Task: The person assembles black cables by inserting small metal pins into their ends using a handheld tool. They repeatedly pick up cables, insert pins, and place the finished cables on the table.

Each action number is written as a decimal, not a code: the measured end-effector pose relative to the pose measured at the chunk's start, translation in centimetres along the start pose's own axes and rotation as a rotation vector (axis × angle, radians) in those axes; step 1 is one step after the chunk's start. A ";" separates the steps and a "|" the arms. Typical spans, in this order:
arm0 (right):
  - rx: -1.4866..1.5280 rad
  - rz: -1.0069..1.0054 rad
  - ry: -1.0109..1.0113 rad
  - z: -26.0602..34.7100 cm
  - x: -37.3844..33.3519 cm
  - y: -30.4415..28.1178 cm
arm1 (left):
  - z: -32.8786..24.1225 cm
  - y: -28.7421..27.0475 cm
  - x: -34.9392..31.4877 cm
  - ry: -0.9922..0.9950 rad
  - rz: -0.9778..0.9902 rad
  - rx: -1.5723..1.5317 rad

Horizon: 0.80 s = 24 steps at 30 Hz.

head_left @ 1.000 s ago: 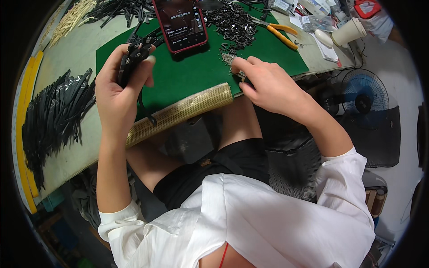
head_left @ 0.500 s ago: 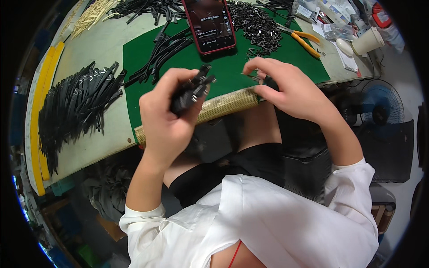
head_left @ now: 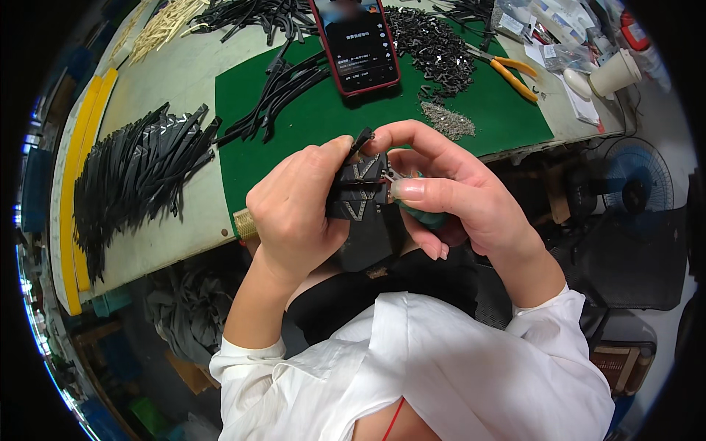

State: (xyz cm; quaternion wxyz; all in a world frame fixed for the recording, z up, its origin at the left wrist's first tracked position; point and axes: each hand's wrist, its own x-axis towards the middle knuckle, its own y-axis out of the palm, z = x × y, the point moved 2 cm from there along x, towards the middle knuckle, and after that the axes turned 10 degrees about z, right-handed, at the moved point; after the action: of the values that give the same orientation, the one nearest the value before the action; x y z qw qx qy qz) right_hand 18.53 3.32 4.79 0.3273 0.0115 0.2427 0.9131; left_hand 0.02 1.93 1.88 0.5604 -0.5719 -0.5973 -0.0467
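My left hand [head_left: 298, 195] is closed round a bundle of black strips [head_left: 358, 192] that look like eyeglass temples. Glittering V-shaped trim shows across their flat faces. Close against the bundle's right end, my right hand [head_left: 463, 191] grips a small green-handled tool [head_left: 426, 216], apparently pliers. Its metal jaws [head_left: 393, 176] are at the strips' ends, partly hidden by the thumb. The right index fingertip reaches the uppermost strip, which sticks up beyond the others. Both hands are over my lap, just off the table's front edge.
A green mat [head_left: 294, 162] covers part of the table. On it are a phone [head_left: 360, 55], a heap of small black pieces [head_left: 437, 51], silvery bits [head_left: 448, 121] and orange-handled pliers [head_left: 515, 79]. More black strips [head_left: 140, 173] lie left; a fan [head_left: 636, 184] stands right.
My hands have come together; the right moved left and down, bringing the tool to the bundle. The bundle has turned, showing its V-shaped trim. The silvery bits are uncovered.
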 end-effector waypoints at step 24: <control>-1.395 -0.453 -0.187 -3.0 0.9 -1.3 | 6.2 -0.7 3.2 -0.347 0.221 0.541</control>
State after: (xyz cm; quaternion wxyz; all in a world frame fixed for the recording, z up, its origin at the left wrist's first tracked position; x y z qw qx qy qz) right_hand 18.09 3.44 1.43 0.4586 -0.1719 -0.4265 0.7604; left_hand -3.43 8.03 2.32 0.5837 -0.4631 -0.6089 0.2724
